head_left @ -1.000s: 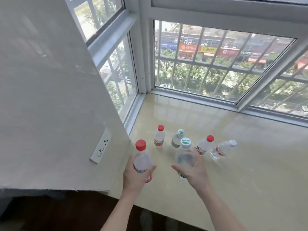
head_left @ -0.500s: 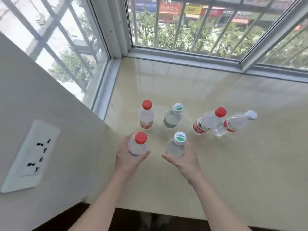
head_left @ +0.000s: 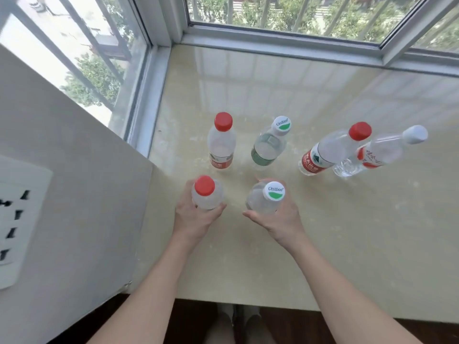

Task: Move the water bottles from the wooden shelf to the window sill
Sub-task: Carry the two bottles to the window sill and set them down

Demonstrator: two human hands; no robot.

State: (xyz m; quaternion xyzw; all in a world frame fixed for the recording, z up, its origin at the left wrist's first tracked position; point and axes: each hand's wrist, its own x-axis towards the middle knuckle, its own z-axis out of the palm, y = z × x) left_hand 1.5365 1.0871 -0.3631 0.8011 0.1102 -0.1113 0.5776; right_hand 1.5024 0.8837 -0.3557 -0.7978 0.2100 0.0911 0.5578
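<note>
"Cestbon" printed in green on the white cap (head_left: 274, 191) of the near bottle (head_left: 260, 201), and again on the white cap (head_left: 281, 126) of the far middle bottle (head_left: 267, 148). Red labels on other bottles too blurred to read.

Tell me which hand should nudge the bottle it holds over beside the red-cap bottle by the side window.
Left. The left hand grips the near red-cap bottle, which sits just in front of the far red-cap bottle. The right hand holds the green-cap bottle farther right, so its path is likely longer.
</note>
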